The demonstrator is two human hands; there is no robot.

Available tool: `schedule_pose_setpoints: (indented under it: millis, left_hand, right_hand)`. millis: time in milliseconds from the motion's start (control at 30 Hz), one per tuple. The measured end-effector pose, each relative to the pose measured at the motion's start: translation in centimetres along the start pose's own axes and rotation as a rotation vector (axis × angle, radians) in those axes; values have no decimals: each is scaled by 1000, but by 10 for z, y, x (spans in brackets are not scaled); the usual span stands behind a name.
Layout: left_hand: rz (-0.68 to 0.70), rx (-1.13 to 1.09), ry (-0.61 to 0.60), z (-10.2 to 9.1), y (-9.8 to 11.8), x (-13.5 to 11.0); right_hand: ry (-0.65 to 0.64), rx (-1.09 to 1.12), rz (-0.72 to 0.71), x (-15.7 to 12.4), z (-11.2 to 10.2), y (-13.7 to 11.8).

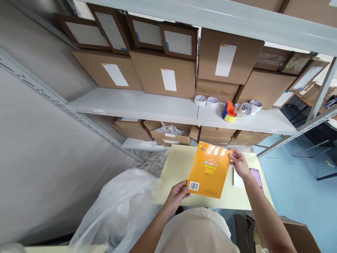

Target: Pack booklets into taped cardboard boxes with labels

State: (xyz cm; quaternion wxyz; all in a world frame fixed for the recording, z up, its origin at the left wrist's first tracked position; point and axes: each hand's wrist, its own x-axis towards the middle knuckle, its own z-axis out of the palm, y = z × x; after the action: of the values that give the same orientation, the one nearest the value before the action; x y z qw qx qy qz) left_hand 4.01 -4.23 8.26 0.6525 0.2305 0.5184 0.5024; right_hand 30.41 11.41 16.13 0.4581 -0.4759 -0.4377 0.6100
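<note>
Both hands close on an orange booklet (pixel 209 170) held just above the pale counter (pixel 176 165), the left hand (pixel 177 196) pinching the barcode corner and the right hand (pixel 239 162) the opposite top corner, keeping it flat and readable.

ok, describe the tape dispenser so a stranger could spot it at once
Start at the white shelf under the stacked cardboard boxes. Toward its right end a few white tape rolls sit in a loose row. The tape dispenser lies among them, the only coloured item there: orange and blue on a yellow roll.
</note>
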Motion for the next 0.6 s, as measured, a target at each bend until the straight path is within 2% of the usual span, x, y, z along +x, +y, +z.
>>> schedule_pose_setpoints:
  millis: [167,333,400,533,600]
  left_hand:
    - [-38,-102,-4,-4,-5,-3]
    - [-37,-225,42,-3,-6,-2]
    - [-58,-260,39,-1,-5,0]
    - [-92,-182,-34,6,-3,1]
    - [-84,-75,-46,10,-4,2]
  right_hand:
    - [-82,-85,-20,-6,-6,0]
    - [-398,-244,-51,-7,-17,-12]
    - [-469,-293,-153,-5,-19,-20]
    - [-423,-463,-438,3,-14,-33]
    - [-423,-509,-498,6,-10,-36]
